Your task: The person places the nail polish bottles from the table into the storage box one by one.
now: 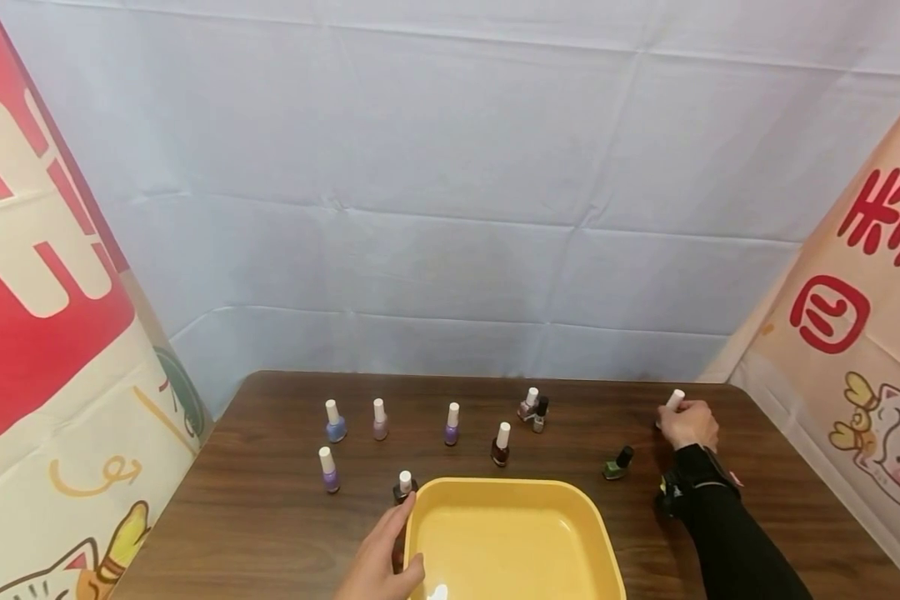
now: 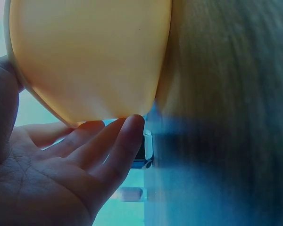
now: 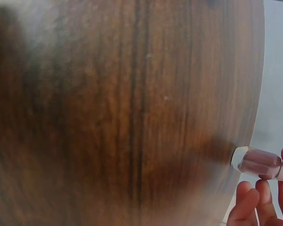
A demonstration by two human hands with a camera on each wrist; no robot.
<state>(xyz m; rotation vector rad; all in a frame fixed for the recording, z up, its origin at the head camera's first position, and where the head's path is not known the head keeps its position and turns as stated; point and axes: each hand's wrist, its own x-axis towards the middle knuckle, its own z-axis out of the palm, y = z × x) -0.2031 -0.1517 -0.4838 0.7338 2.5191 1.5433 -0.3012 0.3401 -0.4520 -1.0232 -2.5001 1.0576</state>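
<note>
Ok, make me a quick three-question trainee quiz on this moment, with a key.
1. True or false: the left hand touches the yellow tray.
2. Multiple choice: the green bottle is capped in A) white, B) black, C) yellow.
3. Fill in: the right hand holds a pinkish bottle capped in ____.

Key: 1 true; 2 B; 3 white.
</note>
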